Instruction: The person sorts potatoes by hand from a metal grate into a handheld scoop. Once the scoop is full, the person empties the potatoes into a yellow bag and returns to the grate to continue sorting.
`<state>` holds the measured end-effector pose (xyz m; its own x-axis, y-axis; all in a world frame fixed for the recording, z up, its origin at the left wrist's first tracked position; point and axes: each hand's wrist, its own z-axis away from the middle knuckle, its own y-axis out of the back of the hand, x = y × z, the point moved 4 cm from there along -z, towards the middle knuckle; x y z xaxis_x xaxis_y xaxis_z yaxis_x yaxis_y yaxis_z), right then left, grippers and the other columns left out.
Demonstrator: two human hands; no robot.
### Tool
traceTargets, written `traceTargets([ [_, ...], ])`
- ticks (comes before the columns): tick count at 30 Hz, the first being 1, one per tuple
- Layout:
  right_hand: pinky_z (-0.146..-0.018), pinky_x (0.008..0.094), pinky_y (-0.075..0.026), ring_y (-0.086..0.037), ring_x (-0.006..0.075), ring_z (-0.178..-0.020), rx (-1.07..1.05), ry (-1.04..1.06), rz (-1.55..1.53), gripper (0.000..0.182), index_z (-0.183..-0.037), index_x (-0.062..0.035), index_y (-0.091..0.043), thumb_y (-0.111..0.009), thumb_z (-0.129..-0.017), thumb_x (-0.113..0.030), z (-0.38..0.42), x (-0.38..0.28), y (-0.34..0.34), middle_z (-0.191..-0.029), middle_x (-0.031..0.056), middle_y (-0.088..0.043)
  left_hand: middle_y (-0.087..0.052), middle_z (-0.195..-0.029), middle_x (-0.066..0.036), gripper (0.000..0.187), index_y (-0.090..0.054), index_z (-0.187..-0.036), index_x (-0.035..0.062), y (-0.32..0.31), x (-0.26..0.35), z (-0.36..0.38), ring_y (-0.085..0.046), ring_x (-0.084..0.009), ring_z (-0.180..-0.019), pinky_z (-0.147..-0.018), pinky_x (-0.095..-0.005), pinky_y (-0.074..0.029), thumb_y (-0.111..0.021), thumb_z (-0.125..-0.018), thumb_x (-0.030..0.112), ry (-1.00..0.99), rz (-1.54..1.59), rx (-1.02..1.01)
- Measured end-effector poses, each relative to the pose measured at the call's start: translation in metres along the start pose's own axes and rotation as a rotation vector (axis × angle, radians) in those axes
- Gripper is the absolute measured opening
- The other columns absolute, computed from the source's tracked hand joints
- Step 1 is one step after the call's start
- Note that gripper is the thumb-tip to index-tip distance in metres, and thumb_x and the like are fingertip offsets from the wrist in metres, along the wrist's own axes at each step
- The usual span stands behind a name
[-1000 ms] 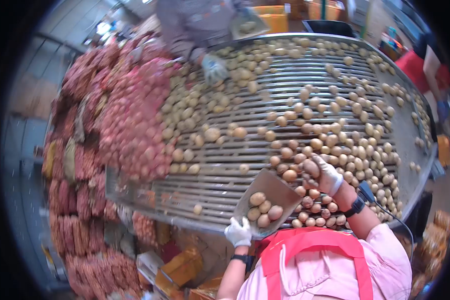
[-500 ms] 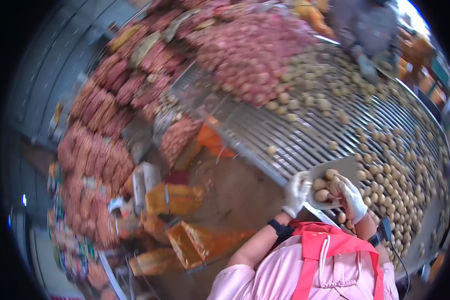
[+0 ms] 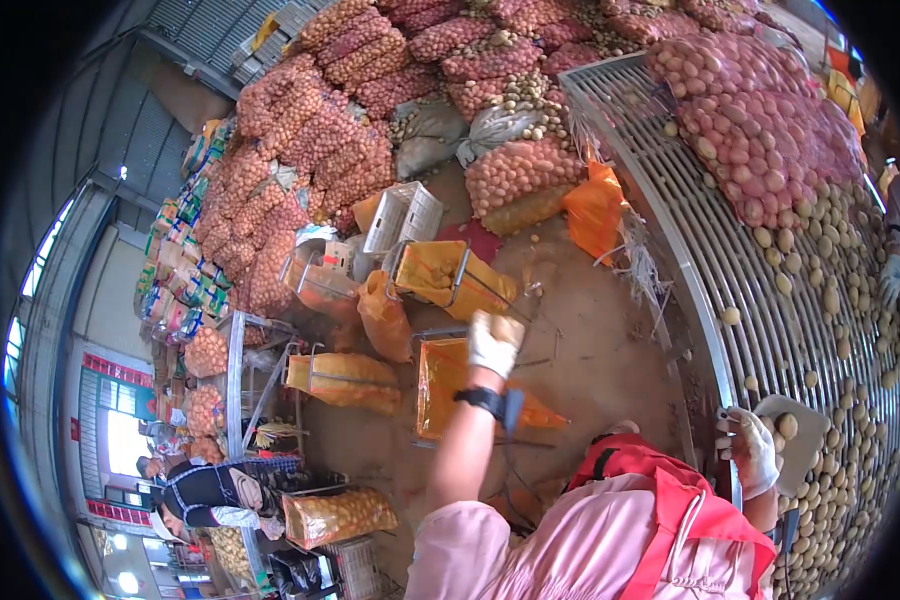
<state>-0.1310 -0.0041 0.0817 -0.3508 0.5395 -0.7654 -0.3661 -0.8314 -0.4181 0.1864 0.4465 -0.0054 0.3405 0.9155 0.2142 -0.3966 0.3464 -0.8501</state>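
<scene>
My left hand (image 3: 495, 345), in a white glove, reaches out over the yellow bag (image 3: 445, 380) held open on a metal frame. Its fingers are closed, and a tan patch shows at their end; I cannot make out whether it is a held object or soiled glove. My right hand (image 3: 752, 452), also gloved, is at the sorting rack's edge beside a grey scoop (image 3: 802, 450). Its fingers are loosely bent and apart, with no object plainly gripped. A potato (image 3: 787, 426) lies in the scoop, and many more potatoes (image 3: 835, 490) lie around it on the rack.
The slatted metal rack (image 3: 710, 240) runs along my right, with full net sacks (image 3: 760, 150) on it. Framed yellow bags (image 3: 342, 382) and white crates (image 3: 403, 218) stand on the floor. Stacked sacks are behind. A co-worker (image 3: 215, 495) bends at lower left; another person's gloved hand (image 3: 892, 278) is far right.
My view has swung left. My left hand has left the scoop and moved out over the yellow bag. My right hand has come off the potatoes to the scoop's side; fewer potatoes show in the scoop.
</scene>
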Motion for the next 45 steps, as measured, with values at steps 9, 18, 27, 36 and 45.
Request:
traceTargets([
  [9,-0.063,0.0275,-0.053,-0.064,0.0158,-0.077,0.126,0.03,-0.058,0.039,-0.127,-0.0033,-0.055,-0.052,-0.099,-0.031,0.005,0.006,-0.028,-0.102,0.0088,-0.066,-0.064,-0.113,-0.019,0.043,-0.052,-0.126,0.0035,-0.07,0.031,-0.045,-0.065,-0.0289,-0.094,-0.078,-0.0419,-0.056,-0.051,-0.097,0.035,-0.038,-1.017,0.079],
  [18,-0.066,0.0255,-0.053,-0.063,0.0145,-0.077,0.521,0.027,-0.199,0.038,-0.127,-0.0026,-0.055,-0.052,-0.098,-0.027,0.089,0.054,0.004,-0.105,0.0099,-0.065,-0.067,-0.101,-0.007,0.028,-0.061,-0.118,-0.0003,-0.082,-0.354,0.03,-0.064,-0.016,-0.09,-0.08,-0.0277,-0.052,-0.063,-0.092,0.012,0.205,-1.825,-1.068],
  [27,-0.061,0.0239,-0.05,-0.059,0.0103,-0.069,1.126,0.077,-0.216,0.033,-0.12,-0.0022,-0.062,-0.06,-0.093,-0.021,0.199,0.153,0.06,-0.096,0.0059,-0.067,-0.068,-0.087,-0.018,0.043,-0.069,-0.092,0.0053,-0.073,-0.474,0.106,-0.063,-0.0382,-0.085,-0.078,-0.0492,-0.048,-0.062,-0.084,0.047,-0.449,-2.523,-1.626],
  [36,-0.087,0.0409,-0.049,-0.06,0.0304,-0.101,1.587,0.034,0.814,0.026,-0.105,-0.0111,-0.067,-0.067,-0.082,-0.022,0.265,0.158,0.123,-0.106,0.0097,-0.066,-0.063,-0.068,-0.022,0.046,-0.063,-0.069,0.0005,-0.066,-0.495,0.089,-0.059,-0.0396,-0.063,-0.061,-0.0471,-0.044,-0.067,-0.084,0.043,-0.227,-2.492,-1.152],
  [45,-0.106,0.0474,-0.035,-0.045,0.0357,-0.128,1.457,-0.039,1.155,0.045,-0.122,-0.016,-0.063,-0.068,-0.078,-0.026,0.297,0.171,0.241,-0.141,0.0119,-0.048,-0.042,-0.057,0.005,0.035,-0.05,-0.059,0.0094,-0.086,-0.472,0.095,-0.035,-0.0072,-0.052,-0.045,-0.0302,-0.028,-0.071,-0.086,0.013,0.031,-2.074,-0.666],
])
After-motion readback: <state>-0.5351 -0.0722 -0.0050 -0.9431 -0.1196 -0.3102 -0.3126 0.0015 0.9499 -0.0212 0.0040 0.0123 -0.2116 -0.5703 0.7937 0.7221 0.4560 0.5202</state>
